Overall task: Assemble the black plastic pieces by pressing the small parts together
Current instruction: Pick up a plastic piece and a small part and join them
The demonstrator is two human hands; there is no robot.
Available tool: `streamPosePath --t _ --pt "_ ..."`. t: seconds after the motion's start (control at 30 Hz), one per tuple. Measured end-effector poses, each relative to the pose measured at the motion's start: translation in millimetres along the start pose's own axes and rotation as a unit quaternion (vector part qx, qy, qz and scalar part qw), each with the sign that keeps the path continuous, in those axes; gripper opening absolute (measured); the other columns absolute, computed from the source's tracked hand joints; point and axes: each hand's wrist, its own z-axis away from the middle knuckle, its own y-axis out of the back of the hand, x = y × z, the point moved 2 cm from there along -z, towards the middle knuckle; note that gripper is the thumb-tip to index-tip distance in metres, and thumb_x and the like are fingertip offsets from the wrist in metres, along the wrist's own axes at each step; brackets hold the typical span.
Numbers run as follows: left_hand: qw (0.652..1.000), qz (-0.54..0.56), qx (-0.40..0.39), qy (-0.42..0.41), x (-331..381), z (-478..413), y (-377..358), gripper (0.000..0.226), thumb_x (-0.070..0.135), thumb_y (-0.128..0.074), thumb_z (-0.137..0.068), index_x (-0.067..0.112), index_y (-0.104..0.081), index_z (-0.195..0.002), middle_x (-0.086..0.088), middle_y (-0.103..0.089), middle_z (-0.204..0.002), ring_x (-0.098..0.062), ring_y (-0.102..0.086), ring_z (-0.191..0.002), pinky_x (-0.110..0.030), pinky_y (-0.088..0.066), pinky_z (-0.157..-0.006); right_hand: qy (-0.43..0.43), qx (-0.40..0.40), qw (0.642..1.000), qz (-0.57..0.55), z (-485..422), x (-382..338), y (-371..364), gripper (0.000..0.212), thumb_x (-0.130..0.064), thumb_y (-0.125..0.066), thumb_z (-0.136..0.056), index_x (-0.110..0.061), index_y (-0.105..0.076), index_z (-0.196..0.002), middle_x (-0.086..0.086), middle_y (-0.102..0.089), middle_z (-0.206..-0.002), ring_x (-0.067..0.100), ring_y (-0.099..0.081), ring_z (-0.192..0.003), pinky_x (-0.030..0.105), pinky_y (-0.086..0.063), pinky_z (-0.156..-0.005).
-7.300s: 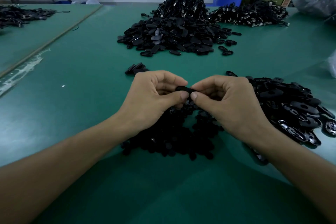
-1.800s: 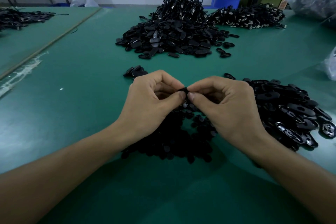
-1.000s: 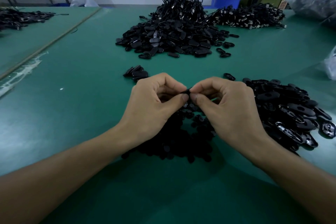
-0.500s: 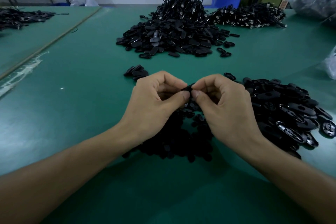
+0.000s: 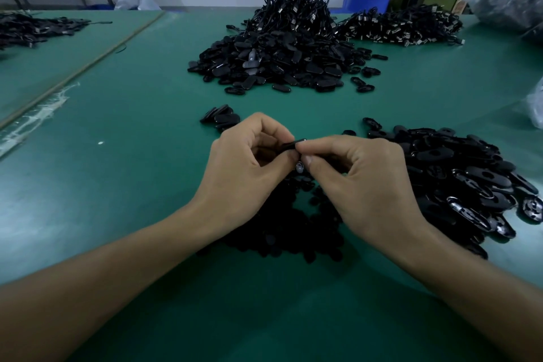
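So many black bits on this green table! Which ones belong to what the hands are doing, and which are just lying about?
In the job: left hand, right hand, black piece pinched between them, small parts pile beneath them, shell pile at right.
Lying about: far heap with cables, connector heap, blue bin, far-left pile.

Our left hand (image 5: 244, 173) and right hand (image 5: 364, 185) are bare; our forearms (entering from the frame's lower corners) are uncovered, with short thumbnails.

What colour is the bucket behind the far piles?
The bucket is blue, clearest in the head view.
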Motion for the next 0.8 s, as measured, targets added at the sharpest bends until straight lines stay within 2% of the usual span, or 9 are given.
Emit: streamPosePath --t 0.13,0.23,0.33,0.4,0.53,0.8 --pt "1.0 -0.006 -0.014 0.001 -0.9 -1.5 1.0 0.015 0.023 -0.073 -0.078 0.033 -0.063 -0.084 0.01 -0.074 -0.079 -0.009 -0.07 -0.072 -0.02 -0.053 -0.067 0.023 -0.026 0.999 0.029 -2.1 -1.4 2.6 0.021 -0.007 -0.071 -0.09 -0.02 -0.079 -0.104 -0.018 -0.073 -0.085 -0.006 -0.069 -0.08 0.007 -0.052 -0.073" --pt "1.0 0.003 -0.025 0.007 -0.5 -2.9 1.7 0.016 0.022 -0.073 -0.078 0.033 -0.064 -0.085 0.007 -0.074 -0.08 -0.015 -0.071 -0.073 -0.024 -0.055 -0.068 0.021 -0.014 0.999 0.045 -4.8 1.6 7.1 0.025 -0.013 -0.075 -0.086 -0.027 -0.078 -0.107 -0.022 -0.069 -0.086 -0.006 -0.065 -0.081 0.002 -0.043 -0.071" --pt "0.999 0.016 -0.039 0.011 1.0 -3.1 1.3 0.016 0.021 -0.073 -0.078 0.032 -0.065 -0.086 0.007 -0.075 -0.081 -0.014 -0.07 -0.073 -0.022 -0.054 -0.068 0.008 -0.031 0.997 0.069 -8.2 5.9 11.4 0.028 -0.021 -0.077 -0.086 -0.036 -0.073 -0.11 -0.018 -0.065 -0.087 -0.001 -0.06 -0.082 0.004 -0.041 -0.072" --pt "0.998 0.033 -0.051 0.018 1.3 -3.2 1.6 0.017 0.018 -0.073 -0.078 0.029 -0.065 -0.087 0.006 -0.076 -0.081 -0.012 -0.069 -0.073 -0.023 -0.055 -0.069 -0.012 -0.069 0.997 0.013 -11.1 8.5 11.9 0.026 -0.018 -0.075 -0.088 -0.04 -0.072 -0.1 -0.018 -0.072 -0.085 -0.004 -0.066 -0.082 0.008 -0.048 -0.075" --pt "0.996 0.047 -0.077 0.025 0.3 -5.4 4.0 0.023 0.001 -0.076 -0.084 0.02 -0.066 -0.091 0.007 -0.076 -0.079 -0.005 -0.068 -0.069 -0.016 -0.052 -0.067 -0.047 -0.089 0.994 -0.045 -13.4 13.0 12.2 0.019 -0.016 -0.076 -0.087 -0.034 -0.074 -0.094 -0.016 -0.075 -0.084 0.003 -0.071 -0.081 0.028 -0.059 -0.081" --pt "0.993 0.066 -0.084 0.045 -3.8 -7.4 5.5 0.021 0.001 -0.077 -0.084 0.02 -0.07 -0.09 0.0 -0.077 -0.081 -0.008 -0.07 -0.071 -0.019 -0.056 -0.069 -0.069 -0.097 0.99 -0.078 -13.6 14.2 11.4 0.012 -0.019 -0.077 -0.084 -0.03 -0.073 -0.083 -0.01 -0.074 -0.076 0.008 -0.07 -0.071 0.024 -0.055 -0.069"
